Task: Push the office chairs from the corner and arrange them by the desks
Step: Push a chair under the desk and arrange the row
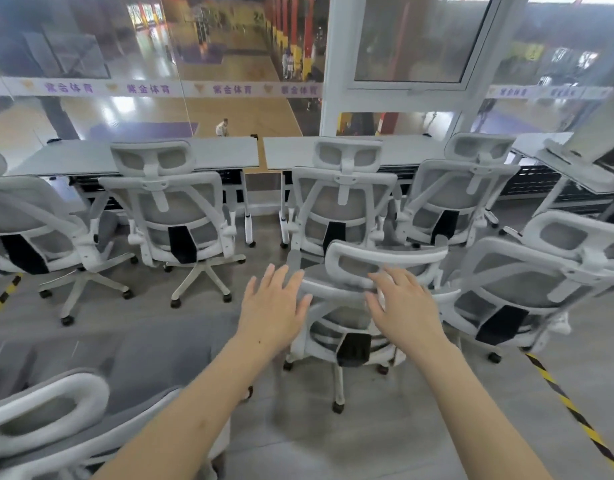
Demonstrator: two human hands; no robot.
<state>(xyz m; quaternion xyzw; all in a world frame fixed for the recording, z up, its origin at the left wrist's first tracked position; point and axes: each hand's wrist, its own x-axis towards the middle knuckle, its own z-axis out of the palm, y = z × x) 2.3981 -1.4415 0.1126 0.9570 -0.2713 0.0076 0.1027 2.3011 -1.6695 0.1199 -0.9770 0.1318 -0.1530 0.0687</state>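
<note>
A white mesh office chair [354,317] stands right in front of me, its back toward me. My left hand [276,303] reaches out with straight, spread fingers at the left side of its backrest frame. My right hand [402,306] is spread too, fingers over the right of the backrest below the headrest [385,259]. Whether either hand touches the chair I cannot tell. Neither hand holds anything. Several matching chairs [173,216] [343,199] stand along two grey desks [132,155] [402,148] by the glass wall.
Another chair [527,289] stands close on the right, and one chair back [45,417] sits at my lower left. Yellow-black floor tape [575,414] runs at right and at far left [2,297]. A further desk [582,168] angles in at the upper right.
</note>
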